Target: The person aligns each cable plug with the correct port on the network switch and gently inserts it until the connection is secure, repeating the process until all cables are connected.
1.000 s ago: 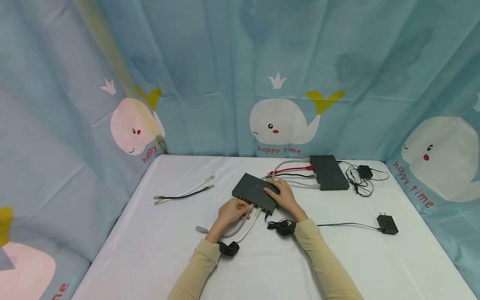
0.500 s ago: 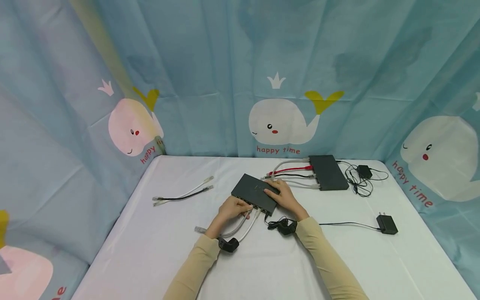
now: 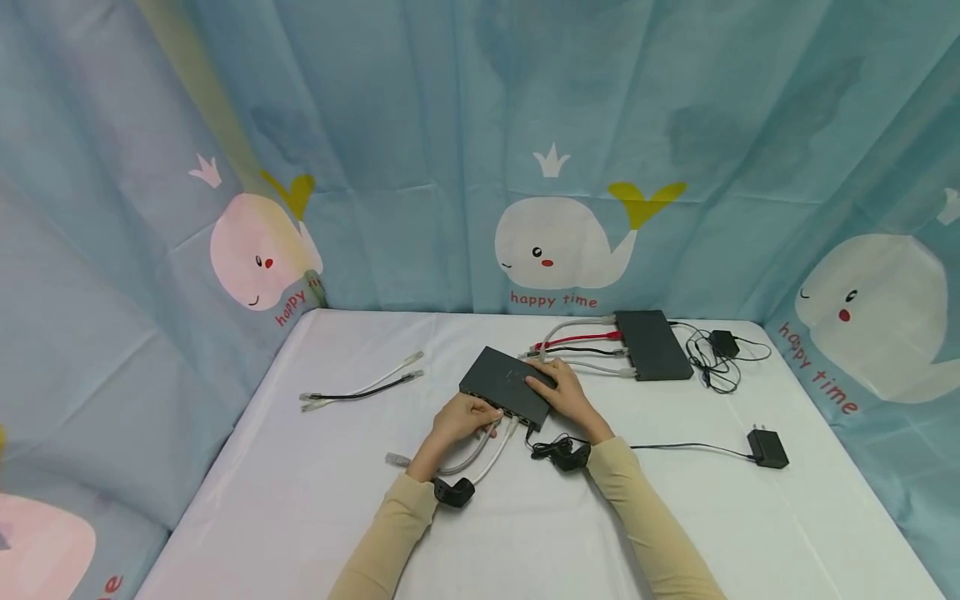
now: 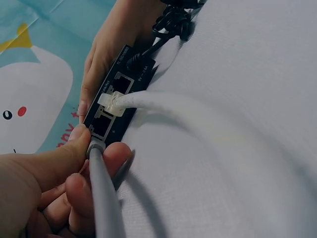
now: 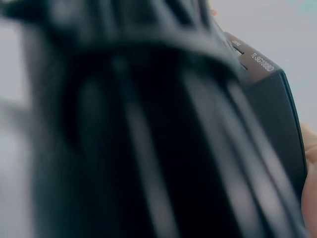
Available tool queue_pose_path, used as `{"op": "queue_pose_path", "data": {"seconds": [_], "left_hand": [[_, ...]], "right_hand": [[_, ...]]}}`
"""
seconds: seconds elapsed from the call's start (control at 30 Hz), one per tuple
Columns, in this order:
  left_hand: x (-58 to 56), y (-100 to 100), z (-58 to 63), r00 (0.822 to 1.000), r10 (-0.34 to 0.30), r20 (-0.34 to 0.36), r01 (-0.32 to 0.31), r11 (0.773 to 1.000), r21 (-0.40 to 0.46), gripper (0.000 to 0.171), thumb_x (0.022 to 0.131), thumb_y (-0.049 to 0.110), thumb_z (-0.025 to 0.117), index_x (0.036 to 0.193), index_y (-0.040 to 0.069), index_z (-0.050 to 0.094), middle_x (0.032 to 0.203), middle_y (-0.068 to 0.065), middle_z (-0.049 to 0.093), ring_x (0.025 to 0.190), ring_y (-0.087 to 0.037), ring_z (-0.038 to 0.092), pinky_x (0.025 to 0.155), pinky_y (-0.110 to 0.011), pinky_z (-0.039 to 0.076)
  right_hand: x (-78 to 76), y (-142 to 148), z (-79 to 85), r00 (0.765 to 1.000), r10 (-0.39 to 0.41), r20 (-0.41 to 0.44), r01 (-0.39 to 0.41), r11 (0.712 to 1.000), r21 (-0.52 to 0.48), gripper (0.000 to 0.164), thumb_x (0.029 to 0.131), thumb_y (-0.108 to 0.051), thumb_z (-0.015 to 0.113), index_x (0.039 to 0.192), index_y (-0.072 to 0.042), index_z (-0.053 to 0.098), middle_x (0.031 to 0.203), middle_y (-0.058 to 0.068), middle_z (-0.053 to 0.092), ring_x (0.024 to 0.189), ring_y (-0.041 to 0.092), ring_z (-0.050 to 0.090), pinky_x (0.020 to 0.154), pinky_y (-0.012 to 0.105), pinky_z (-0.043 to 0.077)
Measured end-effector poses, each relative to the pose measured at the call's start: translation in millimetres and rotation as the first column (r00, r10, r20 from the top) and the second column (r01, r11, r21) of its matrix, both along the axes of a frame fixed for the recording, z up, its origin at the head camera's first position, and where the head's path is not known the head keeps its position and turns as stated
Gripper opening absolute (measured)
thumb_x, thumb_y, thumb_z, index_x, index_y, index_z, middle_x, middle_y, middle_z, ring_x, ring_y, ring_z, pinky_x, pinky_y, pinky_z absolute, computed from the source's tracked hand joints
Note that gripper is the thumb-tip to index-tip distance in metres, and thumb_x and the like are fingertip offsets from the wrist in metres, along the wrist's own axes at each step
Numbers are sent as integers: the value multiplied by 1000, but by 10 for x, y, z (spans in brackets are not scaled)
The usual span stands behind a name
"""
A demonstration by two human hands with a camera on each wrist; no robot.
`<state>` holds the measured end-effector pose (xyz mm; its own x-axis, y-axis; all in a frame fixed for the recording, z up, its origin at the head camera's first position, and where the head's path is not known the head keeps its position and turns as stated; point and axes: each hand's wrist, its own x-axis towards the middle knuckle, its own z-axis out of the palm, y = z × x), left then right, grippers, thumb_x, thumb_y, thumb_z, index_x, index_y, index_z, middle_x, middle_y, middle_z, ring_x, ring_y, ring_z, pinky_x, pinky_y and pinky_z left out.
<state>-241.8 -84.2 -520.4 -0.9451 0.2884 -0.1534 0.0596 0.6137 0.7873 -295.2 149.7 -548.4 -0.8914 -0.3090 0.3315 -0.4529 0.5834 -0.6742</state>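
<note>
A black network switch [image 3: 498, 379] lies angled on the white table, with its row of ports facing me. My left hand [image 3: 459, 418] pinches the plug end of a grey network cable [image 4: 103, 188] between thumb and fingers, right at a port. Two ports along, a white network cable [image 4: 158, 101] is plugged in, and an open port shows between them. My right hand [image 3: 566, 392] grips the switch's far right side, thumb on top. A black power cord runs into the switch's end; its tied bundle [image 3: 551, 450] lies near my right wrist. Blurred black cord covers much of the right wrist view.
Behind, to the right, stands a second black switch [image 3: 654, 346] with grey, red and black cables and a coiled adapter cord [image 3: 708, 362]. A power adapter [image 3: 767, 447] lies at the right. Loose white and black cables [image 3: 363, 392] lie at the left.
The head view has shifted slightly. Both hands keep their places on the grey cable plug and the switch; nothing else has visibly moved.
</note>
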Motion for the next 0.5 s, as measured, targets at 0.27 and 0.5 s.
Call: {"op": "queue_pose_path", "data": {"seconds": [0.27, 0.5], "left_hand": [[8, 12, 12, 1000, 18, -2, -18, 1000, 18, 26, 85, 40, 65, 92, 16, 71, 62, 5, 67, 50, -9, 56, 56, -26, 42], [10, 3, -15, 1000, 21, -17, -22, 1000, -15, 26, 85, 41, 65, 92, 17, 71, 60, 5, 65, 50, -9, 56, 56, -26, 42]], "right_hand": [[6, 1, -17, 998, -60, 10, 60, 998, 1, 37, 90, -28, 61, 123, -10, 61, 96, 11, 55, 80, 21, 47, 70, 33, 36], [23, -2, -10, 998, -57, 18, 56, 998, 8, 36, 91, -28, 59, 123, -10, 61, 99, 12, 56, 86, 25, 51, 72, 36, 38]]}}
